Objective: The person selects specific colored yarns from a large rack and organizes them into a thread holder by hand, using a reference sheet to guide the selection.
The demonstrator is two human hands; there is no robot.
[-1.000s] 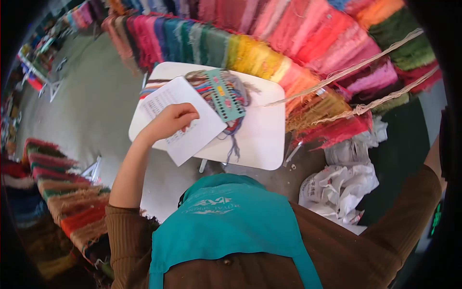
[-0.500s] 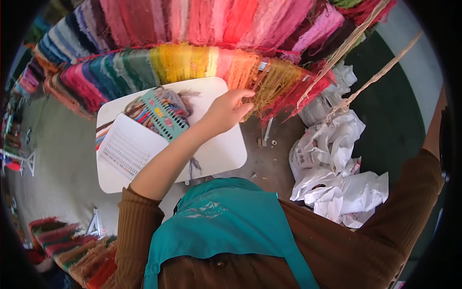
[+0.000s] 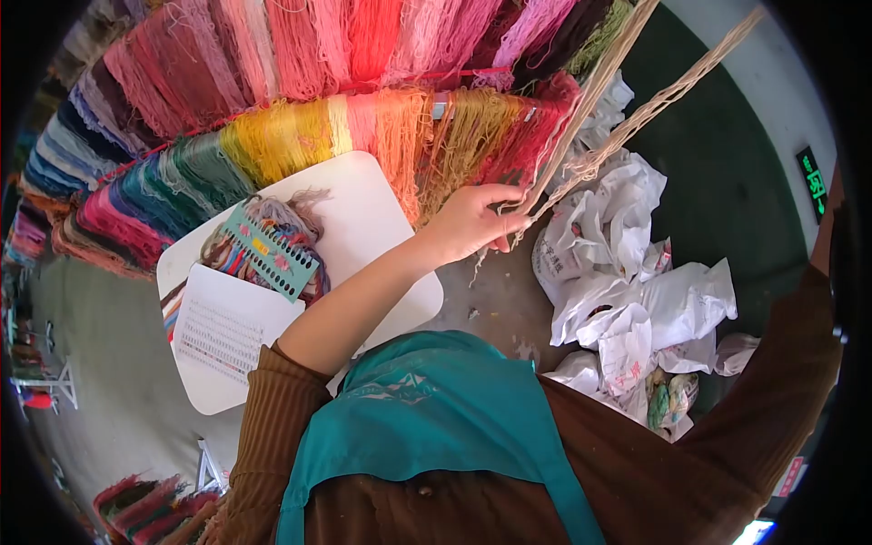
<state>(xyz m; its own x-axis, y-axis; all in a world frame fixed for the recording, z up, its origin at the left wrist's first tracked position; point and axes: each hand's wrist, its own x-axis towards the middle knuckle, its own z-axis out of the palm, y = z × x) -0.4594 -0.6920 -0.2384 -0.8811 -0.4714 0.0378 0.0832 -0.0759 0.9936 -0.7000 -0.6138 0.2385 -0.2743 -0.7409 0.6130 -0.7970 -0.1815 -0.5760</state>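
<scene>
My left hand is closed around the lower end of a beige yarn skein, with loose ends hanging below the fingers. Its long strands run up and to the right, out of view. On the right, my brown sleeve is raised; the right hand lies beyond the frame. Below and left of my left hand, a white board carries a teal punched card with mixed-colour threads bundled around it. A printed sheet with rows of small marks overlaps the board's lower left.
Rows of coloured yarn skeins hang across the top, close to the board. White plastic bags are piled on the floor at right. More skeins hang at bottom left. A green lit sign is at the right edge.
My left hand has moved right and closed on the beige strands, which hung apart from it before. The view has shifted, with racks and board sliding left.
</scene>
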